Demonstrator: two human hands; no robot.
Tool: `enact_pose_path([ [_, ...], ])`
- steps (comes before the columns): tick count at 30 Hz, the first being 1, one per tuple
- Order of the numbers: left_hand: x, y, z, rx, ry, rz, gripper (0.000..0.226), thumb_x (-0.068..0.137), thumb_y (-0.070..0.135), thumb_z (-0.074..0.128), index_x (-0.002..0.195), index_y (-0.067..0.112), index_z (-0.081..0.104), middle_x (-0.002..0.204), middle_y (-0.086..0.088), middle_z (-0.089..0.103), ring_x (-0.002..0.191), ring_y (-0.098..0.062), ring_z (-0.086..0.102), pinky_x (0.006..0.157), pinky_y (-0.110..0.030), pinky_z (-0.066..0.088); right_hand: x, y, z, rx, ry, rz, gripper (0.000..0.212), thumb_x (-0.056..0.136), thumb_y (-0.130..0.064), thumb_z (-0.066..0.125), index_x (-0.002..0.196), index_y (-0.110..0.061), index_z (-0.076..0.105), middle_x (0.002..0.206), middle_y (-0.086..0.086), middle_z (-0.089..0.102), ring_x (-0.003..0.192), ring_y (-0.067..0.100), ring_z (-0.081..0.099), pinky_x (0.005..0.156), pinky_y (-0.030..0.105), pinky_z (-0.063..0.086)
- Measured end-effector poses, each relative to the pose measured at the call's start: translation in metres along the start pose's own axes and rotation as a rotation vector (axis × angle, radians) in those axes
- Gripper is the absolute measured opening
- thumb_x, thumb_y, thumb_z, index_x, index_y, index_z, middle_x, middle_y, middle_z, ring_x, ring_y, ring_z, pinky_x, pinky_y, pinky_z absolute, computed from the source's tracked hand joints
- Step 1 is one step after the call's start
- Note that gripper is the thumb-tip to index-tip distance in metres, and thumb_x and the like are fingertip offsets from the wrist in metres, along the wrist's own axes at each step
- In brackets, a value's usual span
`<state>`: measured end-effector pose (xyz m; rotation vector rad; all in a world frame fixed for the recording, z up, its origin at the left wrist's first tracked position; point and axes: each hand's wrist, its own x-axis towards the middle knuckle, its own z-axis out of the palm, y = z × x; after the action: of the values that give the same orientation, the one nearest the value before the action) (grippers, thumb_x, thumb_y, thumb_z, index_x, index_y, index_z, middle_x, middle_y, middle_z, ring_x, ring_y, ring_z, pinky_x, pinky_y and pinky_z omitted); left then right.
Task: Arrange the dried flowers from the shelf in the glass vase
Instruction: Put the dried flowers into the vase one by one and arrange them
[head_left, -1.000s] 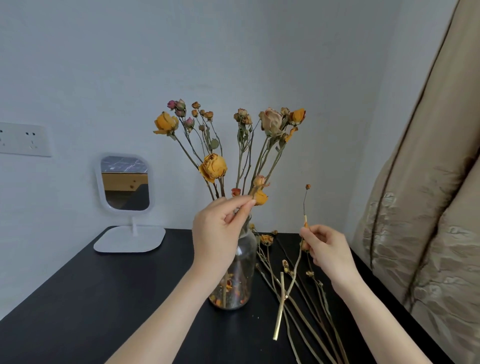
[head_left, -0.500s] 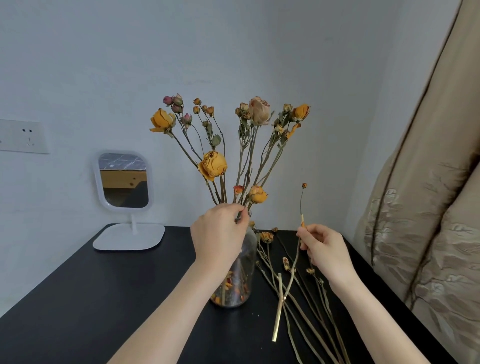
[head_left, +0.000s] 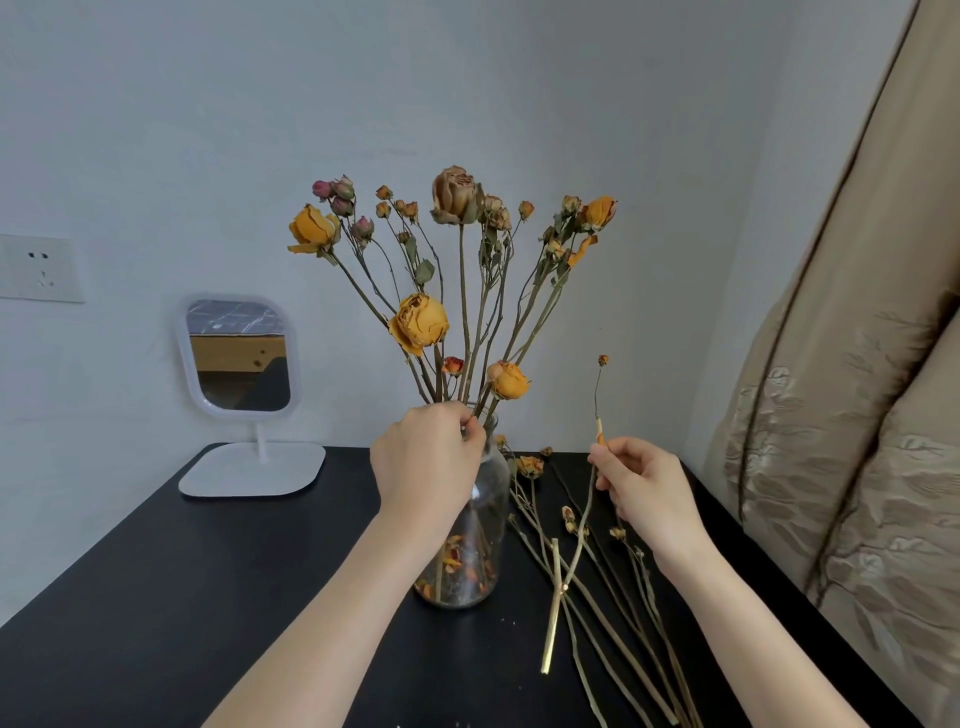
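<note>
A clear glass vase (head_left: 485, 525) stands on the black table (head_left: 208, 597) with several dried roses (head_left: 421, 322) fanning up out of it; fallen petals lie at its bottom. My left hand (head_left: 423, 462) is at the vase's mouth and pinches the flower stems there. To the right, my right hand (head_left: 641, 480) pinches one thin dried stem (head_left: 597, 395) with a tiny bud on top, held upright beside the vase. More loose dried stems (head_left: 602, 597) lie on the table right of the vase.
A small white stand mirror (head_left: 241, 364) sits at the back left of the table. A wall socket (head_left: 39, 267) is on the left wall. A beige curtain (head_left: 852, 389) hangs close along the table's right edge.
The pale rose in the bunch has swung from leaning right to standing upright in the middle. My left hand has sunk to the vase mouth. My right hand has barely moved.
</note>
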<state>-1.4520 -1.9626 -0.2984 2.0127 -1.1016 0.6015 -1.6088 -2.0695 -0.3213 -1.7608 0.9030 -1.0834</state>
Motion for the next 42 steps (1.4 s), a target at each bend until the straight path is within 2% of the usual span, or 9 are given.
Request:
enact_pose_path([
  [7, -0.001, 0.004, -0.006, -0.038, 0.059, 0.049, 0.031, 0.086, 0.046, 0.057, 0.102, 0.023, 0.072, 0.078, 0.0, 0.072, 0.067, -0.02, 0.066, 0.044, -0.014, 0.022, 0.0, 0.001, 0.0, -0.002, 0.003, -0.002, 0.017, 0.092, -0.025, 0.056, 0.08, -0.016, 0.064, 0.06, -0.001, 0.056, 0.051, 0.007, 0.045, 0.054, 0.021, 0.034],
  [14, 0.0, 0.009, 0.0, -0.055, 0.039, 0.119, 0.028, 0.087, 0.034, 0.058, 0.114, 0.028, 0.065, 0.068, 0.004, 0.067, 0.061, -0.018, 0.061, 0.049, -0.02, 0.028, 0.001, 0.0, 0.002, -0.01, 0.008, -0.003, 0.017, 0.092, -0.026, 0.055, 0.079, -0.019, 0.064, 0.06, -0.002, 0.056, 0.049, 0.005, 0.045, 0.051, 0.02, 0.034],
  [20, -0.002, 0.006, 0.009, -0.024, 0.017, 0.156, 0.024, 0.088, 0.041, 0.057, 0.1, 0.023, 0.068, 0.076, 0.002, 0.07, 0.064, -0.02, 0.064, 0.05, -0.022, 0.035, -0.001, -0.003, 0.003, 0.012, 0.016, -0.033, 0.016, 0.092, -0.025, 0.056, 0.08, -0.018, 0.065, 0.059, -0.003, 0.055, 0.047, 0.003, 0.044, 0.052, 0.02, 0.034],
  [25, -0.002, 0.001, 0.008, -0.028, 0.083, 0.151, 0.017, 0.087, 0.033, 0.062, 0.086, 0.021, 0.074, 0.063, 0.004, 0.067, 0.052, -0.016, 0.06, 0.041, -0.014, 0.016, -0.002, -0.016, -0.001, 0.085, 0.041, -0.111, 0.018, 0.092, -0.023, 0.056, 0.078, -0.016, 0.065, 0.056, -0.004, 0.054, 0.046, 0.001, 0.044, 0.056, 0.022, 0.033],
  [30, -0.011, -0.012, 0.006, -0.14, 0.107, 0.167, 0.018, 0.081, 0.032, 0.069, 0.093, 0.021, 0.074, 0.051, 0.006, 0.057, 0.044, -0.012, 0.052, 0.041, -0.011, 0.021, 0.002, -0.048, -0.009, 0.188, 0.094, -0.216, 0.018, 0.092, -0.02, 0.056, 0.075, -0.015, 0.063, 0.055, -0.004, 0.052, 0.044, 0.002, 0.04, 0.051, 0.022, 0.031],
  [34, -0.026, -0.027, 0.008, -0.208, 0.123, 0.11, 0.025, 0.079, 0.043, 0.062, 0.089, 0.02, 0.064, 0.047, 0.015, 0.03, 0.042, -0.003, 0.039, 0.04, -0.016, 0.032, 0.005, -0.079, -0.014, 0.245, 0.127, -0.3, 0.017, 0.092, -0.018, 0.056, 0.076, -0.015, 0.061, 0.054, -0.004, 0.051, 0.042, 0.004, 0.038, 0.046, 0.018, 0.032],
  [37, -0.029, -0.034, 0.018, -0.29, 0.07, -0.067, 0.05, 0.07, 0.056, 0.063, 0.1, 0.019, 0.049, 0.071, 0.014, 0.044, 0.066, -0.01, 0.051, 0.051, -0.018, 0.04, 0.008, -0.105, -0.018, 0.277, 0.157, -0.389, 0.017, 0.093, -0.017, 0.055, 0.076, -0.016, 0.06, 0.054, -0.005, 0.051, 0.042, 0.002, 0.04, 0.043, 0.015, 0.034],
  [40, -0.017, -0.033, 0.029, -0.466, -0.138, -0.202, 0.076, 0.064, 0.052, 0.075, 0.123, 0.015, 0.044, 0.115, 0.004, 0.049, 0.11, -0.014, 0.049, 0.091, -0.036, 0.047, 0.015, -0.132, -0.021, 0.35, 0.209, -0.467, 0.017, 0.093, -0.017, 0.056, 0.076, -0.019, 0.059, 0.049, -0.011, 0.051, 0.043, 0.002, 0.042, 0.043, 0.015, 0.034],
  [42, -0.008, -0.029, 0.034, -0.592, -0.249, -0.271, 0.073, 0.064, 0.052, 0.076, 0.122, 0.02, 0.044, 0.123, 0.005, 0.051, 0.118, -0.015, 0.047, 0.101, -0.045, 0.041, 0.021, -0.147, -0.021, 0.381, 0.246, -0.519, 0.018, 0.092, -0.018, 0.056, 0.075, -0.021, 0.058, 0.047, -0.012, 0.051, 0.043, 0.002, 0.042, 0.044, 0.016, 0.033],
])
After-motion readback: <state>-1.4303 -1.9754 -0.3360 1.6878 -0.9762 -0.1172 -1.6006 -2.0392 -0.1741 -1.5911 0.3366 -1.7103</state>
